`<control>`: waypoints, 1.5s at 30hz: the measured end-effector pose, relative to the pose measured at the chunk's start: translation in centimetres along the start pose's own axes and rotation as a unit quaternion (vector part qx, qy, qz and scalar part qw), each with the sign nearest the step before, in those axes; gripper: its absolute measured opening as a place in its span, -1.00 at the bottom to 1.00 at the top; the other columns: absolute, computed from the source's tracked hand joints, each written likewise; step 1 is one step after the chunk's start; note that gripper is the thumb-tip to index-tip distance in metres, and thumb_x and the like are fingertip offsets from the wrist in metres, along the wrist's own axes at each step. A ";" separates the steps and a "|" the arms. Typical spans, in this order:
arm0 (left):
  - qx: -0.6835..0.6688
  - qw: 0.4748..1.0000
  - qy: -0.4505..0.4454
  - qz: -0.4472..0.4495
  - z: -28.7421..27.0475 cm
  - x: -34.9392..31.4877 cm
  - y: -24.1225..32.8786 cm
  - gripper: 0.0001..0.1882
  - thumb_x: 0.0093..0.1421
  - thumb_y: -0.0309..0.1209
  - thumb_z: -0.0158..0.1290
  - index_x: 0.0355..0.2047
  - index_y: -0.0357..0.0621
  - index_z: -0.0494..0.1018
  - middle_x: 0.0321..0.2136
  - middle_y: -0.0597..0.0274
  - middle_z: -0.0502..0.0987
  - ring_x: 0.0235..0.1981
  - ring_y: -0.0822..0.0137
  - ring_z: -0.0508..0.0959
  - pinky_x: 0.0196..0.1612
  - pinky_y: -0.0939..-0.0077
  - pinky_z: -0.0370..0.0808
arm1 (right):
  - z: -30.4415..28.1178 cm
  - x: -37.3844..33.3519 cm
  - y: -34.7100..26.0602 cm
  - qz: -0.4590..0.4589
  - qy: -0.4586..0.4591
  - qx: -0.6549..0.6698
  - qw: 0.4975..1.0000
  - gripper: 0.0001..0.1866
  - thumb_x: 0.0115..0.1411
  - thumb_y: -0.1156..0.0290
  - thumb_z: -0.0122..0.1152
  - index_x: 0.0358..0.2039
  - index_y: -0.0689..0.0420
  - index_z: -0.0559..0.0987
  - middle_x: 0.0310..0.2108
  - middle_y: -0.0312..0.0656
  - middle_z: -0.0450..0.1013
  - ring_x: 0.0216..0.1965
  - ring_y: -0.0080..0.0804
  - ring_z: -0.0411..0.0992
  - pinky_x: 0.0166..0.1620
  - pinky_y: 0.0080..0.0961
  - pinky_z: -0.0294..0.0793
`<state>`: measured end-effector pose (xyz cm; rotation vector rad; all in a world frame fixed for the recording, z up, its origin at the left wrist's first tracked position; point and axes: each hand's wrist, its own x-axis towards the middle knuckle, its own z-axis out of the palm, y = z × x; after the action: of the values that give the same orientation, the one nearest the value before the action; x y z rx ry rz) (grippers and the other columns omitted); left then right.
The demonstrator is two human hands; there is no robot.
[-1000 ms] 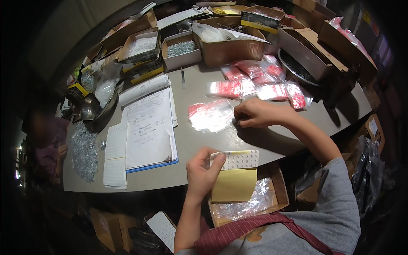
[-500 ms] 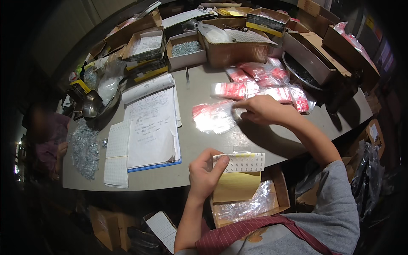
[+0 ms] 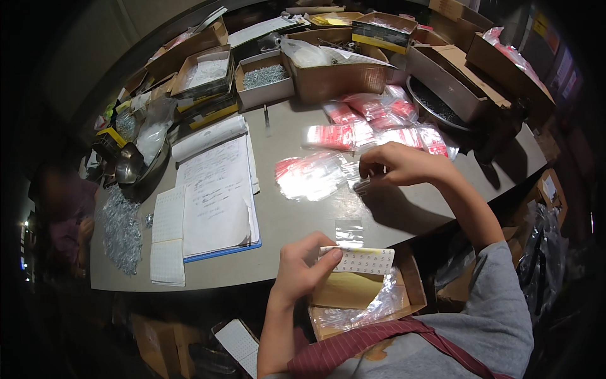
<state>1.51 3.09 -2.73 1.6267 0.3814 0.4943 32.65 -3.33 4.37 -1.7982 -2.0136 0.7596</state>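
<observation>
My left hand [image 3: 305,265] pinches a sheet of small number stickers [image 3: 366,260] with a yellowish backing, held over the table's front edge. Just beyond the sheet, a small clear zip bag [image 3: 349,232] lies flat at the edge. My right hand [image 3: 404,165] hovers to the right of a fanned pile of clear and red zip bags [image 3: 309,178]. Its fingers are curled together, and whatever lies between the tips is too small to make out. Below the sheet, an open carton [image 3: 413,284] contains clear plastic bags.
Packed red-printed bags [image 3: 372,117] lie beyond my right hand, beside a round tray [image 3: 435,104]. A clipboard of papers [image 3: 218,189] and more sticker sheets [image 3: 168,237] lie left, near bagged metal hardware [image 3: 121,230]. Cartons [image 3: 341,82] line the back. Another person sits far left.
The view has shifted slightly. My right hand has drawn away from the fanned bags, its fingers curling in. The sticker sheet has come lower, leaving more of the small clear bag in sight.
</observation>
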 end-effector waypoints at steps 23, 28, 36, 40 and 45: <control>-0.212 0.967 -0.133 -0.054 -2.6 -1.4 -0.5 -0.87 0.12 -0.51 0.30 -0.35 -0.30 0.59 -0.47 0.31 0.58 -0.44 0.54 0.52 -0.39 0.68 0.39 | 2.9 -3.8 -6.3 0.021 -0.151 -0.097 0.984 -0.53 0.22 0.00 0.30 -0.17 0.21 0.57 -0.27 0.04 0.54 -0.18 0.07 0.54 -0.13 -0.13 0.50; -0.211 0.970 -0.113 -0.038 -2.2 -1.3 -0.5 -0.86 0.13 -0.50 0.29 -0.36 -0.30 0.57 -0.47 0.31 0.58 -0.45 0.56 0.51 -0.40 0.70 0.38 | 5.4 -4.1 -5.4 -0.122 -0.021 -0.111 0.986 -0.62 0.25 0.34 0.25 0.06 0.17 0.52 0.11 0.00 0.38 0.11 -0.02 0.39 0.10 -0.17 0.43; -0.207 0.975 -0.075 -0.030 -1.6 -1.2 -0.2 -0.90 0.13 -0.54 0.26 -0.35 -0.31 0.57 -0.46 0.29 0.59 -0.42 0.54 0.52 -0.34 0.69 0.40 | 4.7 -5.9 -5.2 -0.168 -0.165 0.099 0.967 -0.58 0.22 0.46 0.19 0.10 0.28 0.51 0.06 0.04 0.39 0.10 -0.07 0.43 0.13 -0.23 0.46; -0.120 0.991 0.025 -0.050 0.4 -1.0 0.3 -0.88 0.16 -0.51 0.27 -0.35 -0.31 0.58 -0.50 0.38 0.57 -0.46 0.63 0.48 -0.39 0.72 0.36 | 4.5 -6.0 -7.2 -0.067 -0.005 0.148 0.987 -0.70 0.08 0.50 0.17 -0.14 0.25 0.55 -0.19 0.01 0.48 -0.14 -0.03 0.52 -0.04 -0.20 0.53; 0.000 0.996 0.078 -0.042 0.8 -0.1 0.0 -0.87 0.23 -0.46 0.26 -0.32 -0.29 0.60 -0.52 0.49 0.57 -0.50 0.70 0.43 -0.45 0.73 0.35 | 6.6 -5.3 -7.6 -0.092 0.081 0.040 0.992 -0.54 -0.04 0.53 0.26 -0.05 0.23 0.47 -0.11 0.06 0.45 -0.02 0.06 0.46 0.02 -0.16 0.49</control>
<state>1.83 2.39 -2.77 1.5702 0.5642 0.5584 23.51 -10.08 4.04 -1.5519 -1.9791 0.6076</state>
